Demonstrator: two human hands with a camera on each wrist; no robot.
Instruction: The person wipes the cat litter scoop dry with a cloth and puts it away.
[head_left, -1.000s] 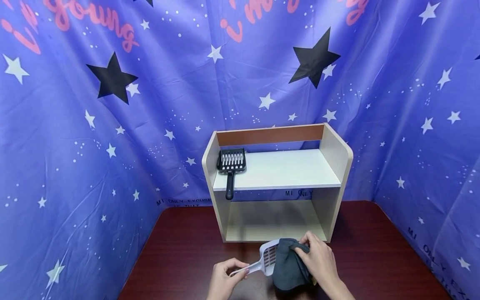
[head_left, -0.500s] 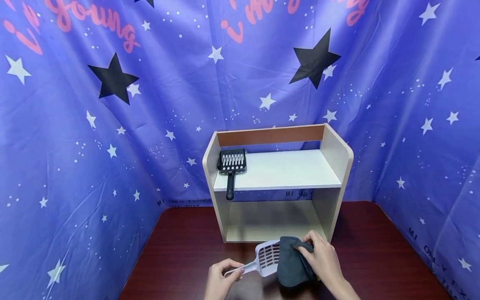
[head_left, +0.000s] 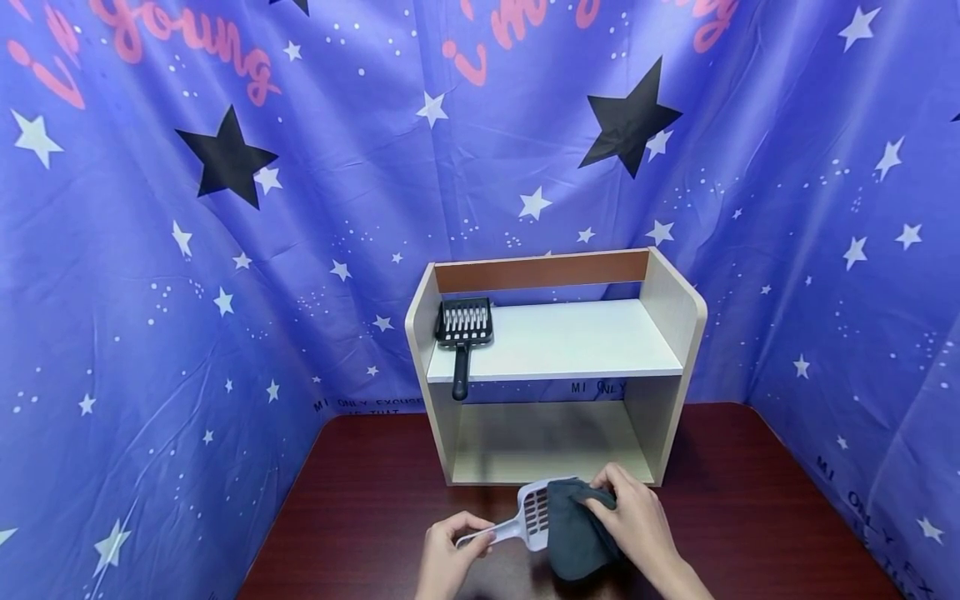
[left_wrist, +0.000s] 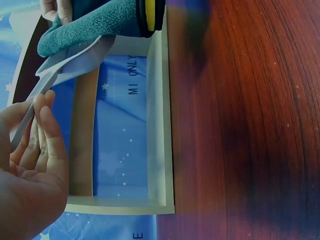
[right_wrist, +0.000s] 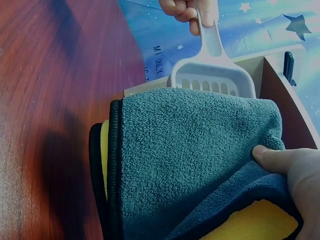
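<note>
The handle of the white scoop (head_left: 517, 527) is pinched between the thumb and fingers of the left hand (head_left: 450, 552). By that grip the scoop is held above the table (head_left: 360, 500), in front of the shelf (head_left: 570, 337), with its slotted head pointed toward the right hand (head_left: 637, 518). The far part of the head is covered by the cloth (head_left: 581, 533), so only the slots nearer the handle are seen.

The cloth is gripped by the right hand, a fold of it being caught between thumb and fingers; in the right wrist view the thumb is seen pressed on the fabric, while the other fingers are hidden. The cloth is folded — dark green outside, yellow within — and edged in black. A dark shadow is thrown on the dark red wood beneath it.

On the upper board of the shelf, at its left end, the black scoop (head_left: 463, 333) is laid with its handle stuck out past the front edge. The shelf is backed by the curtain (head_left: 337, 208), which is printed with white and black stars on blue — pink lettering is shown along its top.
</note>
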